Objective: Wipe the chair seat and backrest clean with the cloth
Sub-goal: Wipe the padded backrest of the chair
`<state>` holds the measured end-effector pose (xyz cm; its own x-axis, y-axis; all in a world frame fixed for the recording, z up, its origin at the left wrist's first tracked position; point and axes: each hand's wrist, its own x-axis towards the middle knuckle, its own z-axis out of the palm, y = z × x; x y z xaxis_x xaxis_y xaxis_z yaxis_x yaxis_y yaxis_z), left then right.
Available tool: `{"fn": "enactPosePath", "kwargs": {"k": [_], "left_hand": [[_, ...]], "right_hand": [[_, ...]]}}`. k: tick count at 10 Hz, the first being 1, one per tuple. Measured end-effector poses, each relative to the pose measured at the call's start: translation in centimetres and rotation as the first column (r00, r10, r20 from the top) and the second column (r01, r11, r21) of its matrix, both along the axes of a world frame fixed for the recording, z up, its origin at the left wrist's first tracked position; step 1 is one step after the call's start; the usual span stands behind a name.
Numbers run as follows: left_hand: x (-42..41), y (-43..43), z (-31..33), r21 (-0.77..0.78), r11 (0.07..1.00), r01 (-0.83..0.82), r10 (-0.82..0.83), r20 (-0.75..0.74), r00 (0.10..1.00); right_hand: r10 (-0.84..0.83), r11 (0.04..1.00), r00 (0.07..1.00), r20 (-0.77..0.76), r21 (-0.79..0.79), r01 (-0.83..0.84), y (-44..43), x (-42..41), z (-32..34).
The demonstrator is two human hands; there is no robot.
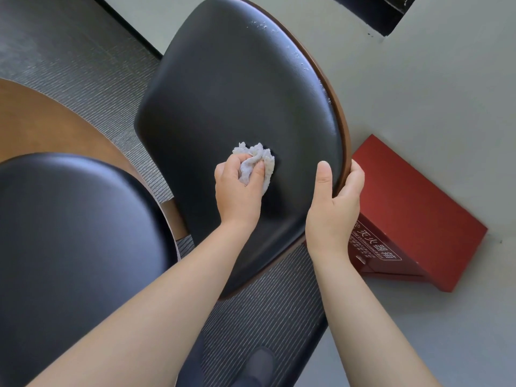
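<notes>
**Cloth low on the pad, crumbs far up the rim**

Nearest the camera, a shoe (258, 364) stands on ribbed carpet (268, 308). A second black cushion (78, 241) fills the lower left, untouched. The left hand (240, 188) has its grip closed round a bunched pale cloth (258, 162), pressing it against the black pad (237, 101) of the chair, low on the pad and left of centre. The right hand (333, 208) clamps the wooden rim (346, 152), thumb on the leather, fingers behind, steadying the chair. Whether this pad is seat or backrest I cannot tell for sure.

The pad's long axis runs away from the cloth, up and slightly right. White specks (262, 26) lie at the far end along the right edge, well apart from the cloth; I judge the wipe should travel that way, and the left hand is the nearer one.

Beyond the right hand sits a red box (407, 219) lettered "灭火器箱" and "FIRE EXTINGUISHER BOX"
</notes>
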<state>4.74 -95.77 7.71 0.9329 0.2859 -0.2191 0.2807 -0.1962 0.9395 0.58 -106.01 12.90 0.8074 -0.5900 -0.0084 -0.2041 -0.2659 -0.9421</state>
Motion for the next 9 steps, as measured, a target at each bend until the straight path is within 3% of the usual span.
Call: {"fn": "enactPosePath", "kwargs": {"k": [3, 5, 9], "left_hand": [[-1.8, 3.4, -5.2, 0.114, 0.994, 0.005, 0.012, -0.151, 0.989], [-3.6, 5.6, -9.9, 0.162, 0.986, -0.032, 0.076, -0.272, 0.959], [-6.2, 8.6, -14.6, 0.212, 0.977, 0.018, 0.097, -0.520, 0.848]], "right_hand": [[-0.011, 1.000, 1.000, 0.028, 0.024, 0.011, 0.4, -1.6, -2.5], [0.026, 0.999, 0.999, -0.048, 0.048, -0.023, 0.9, -3.3, -4.3], [-0.012, 1.000, 0.999, -0.038, -0.019, 0.011, 1.4, -3.7, -6.6]]}}
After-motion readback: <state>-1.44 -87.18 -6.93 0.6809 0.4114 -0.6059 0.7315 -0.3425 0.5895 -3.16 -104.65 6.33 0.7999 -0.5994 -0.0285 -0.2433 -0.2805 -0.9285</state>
